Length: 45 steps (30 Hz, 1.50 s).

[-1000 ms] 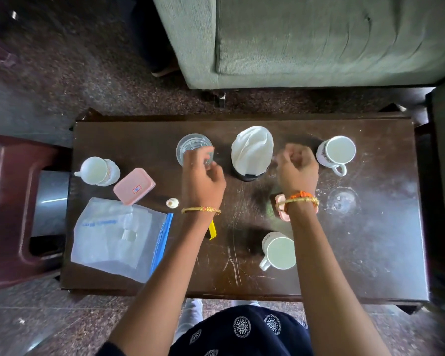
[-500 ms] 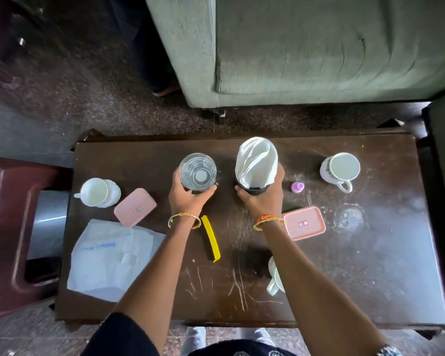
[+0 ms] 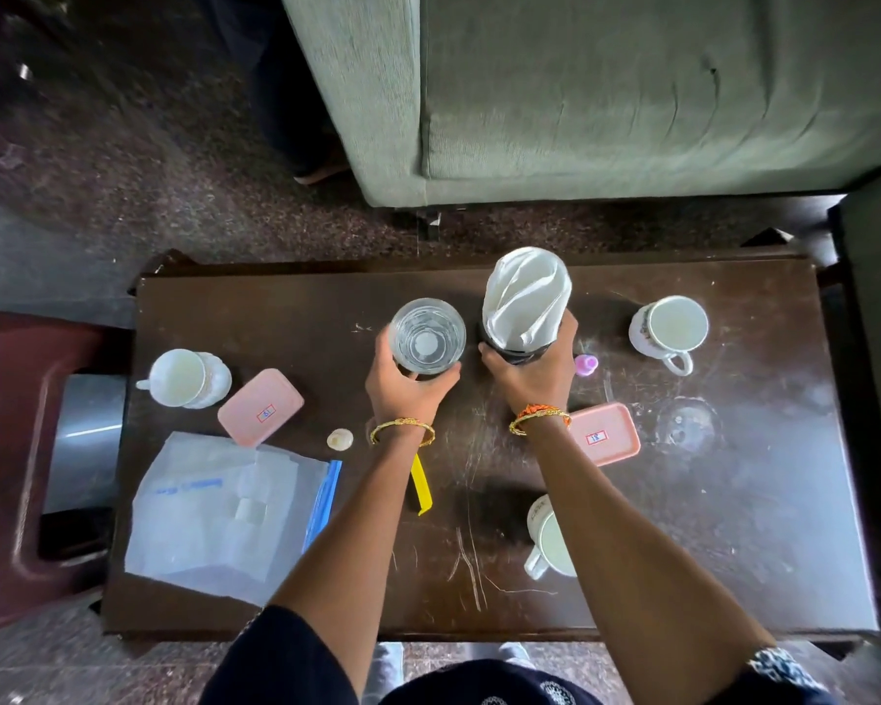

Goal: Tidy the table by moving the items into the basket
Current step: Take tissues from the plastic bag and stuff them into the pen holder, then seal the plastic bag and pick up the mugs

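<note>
My left hand (image 3: 409, 394) grips a clear drinking glass (image 3: 427, 336) near the middle of the dark wooden table (image 3: 733, 526). Right beside it, my right hand (image 3: 532, 376) wraps around the dark holder (image 3: 514, 354) stuffed with white napkins (image 3: 526, 297). Both stand upright. A white mug (image 3: 670, 328) sits at the far right, another white mug (image 3: 550, 541) lies partly under my right forearm, and a third white cup (image 3: 181, 377) stands at the left. Two pink lidded boxes (image 3: 260, 407) (image 3: 606, 434) lie flat. No basket is in view.
A clear zip bag (image 3: 225, 506) with a blue seal lies at the front left, a yellow strip (image 3: 420, 483) under my left wrist, a small shell-like piece (image 3: 340, 440), a pink cap (image 3: 586, 363), an upturned glass (image 3: 687, 424). A green sofa (image 3: 606, 94) stands behind, a maroon stool (image 3: 21, 450) at left.
One second ago both hands hovered above the table with fingers closed; since then they dropped and closed around the glass and the napkin holder. The camera view has shifted slightly.
</note>
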Each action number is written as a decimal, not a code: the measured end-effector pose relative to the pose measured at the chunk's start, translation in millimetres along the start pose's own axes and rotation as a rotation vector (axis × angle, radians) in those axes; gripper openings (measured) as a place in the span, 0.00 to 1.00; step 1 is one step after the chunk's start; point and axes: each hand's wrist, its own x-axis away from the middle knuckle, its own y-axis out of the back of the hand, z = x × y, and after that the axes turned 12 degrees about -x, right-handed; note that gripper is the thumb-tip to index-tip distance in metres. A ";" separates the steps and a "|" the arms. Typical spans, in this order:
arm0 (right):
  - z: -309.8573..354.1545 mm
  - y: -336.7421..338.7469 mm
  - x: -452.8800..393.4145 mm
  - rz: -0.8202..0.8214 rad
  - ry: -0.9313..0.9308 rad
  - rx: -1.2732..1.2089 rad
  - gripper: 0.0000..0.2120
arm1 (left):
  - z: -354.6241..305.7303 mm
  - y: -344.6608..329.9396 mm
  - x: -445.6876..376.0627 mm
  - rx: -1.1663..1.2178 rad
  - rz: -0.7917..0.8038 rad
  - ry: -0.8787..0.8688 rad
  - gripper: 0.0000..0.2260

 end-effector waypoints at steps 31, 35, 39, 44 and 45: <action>47.5 -12.9 89.6 -0.258 0.068 -0.043 0.09 | -3.0 62.6 38.4 -0.357 -0.071 -0.208 0.09; 51.7 -40.5 145.0 -0.019 0.158 0.011 0.03 | 27.4 109.2 54.5 -0.359 -0.164 -0.165 0.03; 37.8 -79.3 189.6 0.356 0.027 0.109 0.04 | 86.6 158.6 76.1 -0.439 -0.149 -0.063 0.07; 20.1 -124.8 212.8 0.663 0.027 0.358 0.11 | 167.2 209.6 99.2 -0.705 0.063 -0.220 0.16; 14.6 -132.0 214.1 0.704 0.031 0.410 0.14 | 178.9 215.4 101.4 -0.753 0.126 -0.244 0.17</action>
